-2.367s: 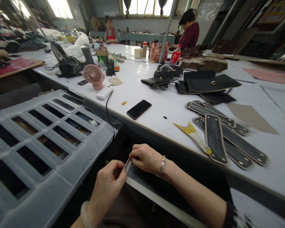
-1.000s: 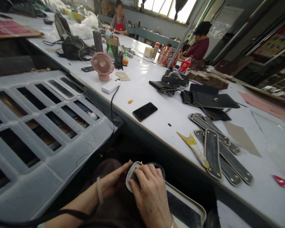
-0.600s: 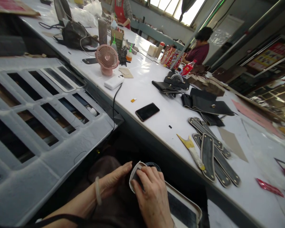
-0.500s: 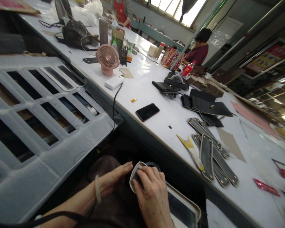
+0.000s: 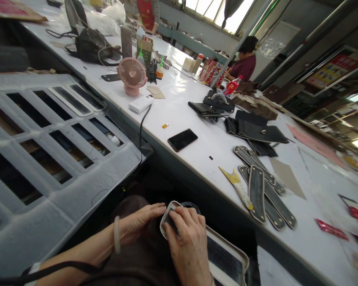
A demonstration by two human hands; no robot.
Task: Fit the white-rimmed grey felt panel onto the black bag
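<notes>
Low in the head view, over my lap, lies a long dark panel with a pale raised rim (image 5: 226, 254). My right hand (image 5: 189, 234) grips it near its rounded far end, thumb and fingers bent over the dark middle and covering part of it. My left hand (image 5: 140, 220), a pale bangle on its wrist, is held flat with fingers stretched out. Its fingertips come up to the panel's left rim; whether they press on it I cannot tell. Behind the right hand a dark round edge shows, mostly hidden.
On the white table (image 5: 193, 171) ahead lie a phone (image 5: 182, 140), a yellow-handled tool (image 5: 237, 186), several dark straps (image 5: 256, 194) and black leather pieces (image 5: 256, 129). A pink fan (image 5: 131, 75) stands farther back. A grey slotted tray (image 5: 77, 206) is at left. Two people are at the far side.
The whole view has shifted slightly left. My left fingertips look a little closer to the panel's rim. My right hand keeps its grip.
</notes>
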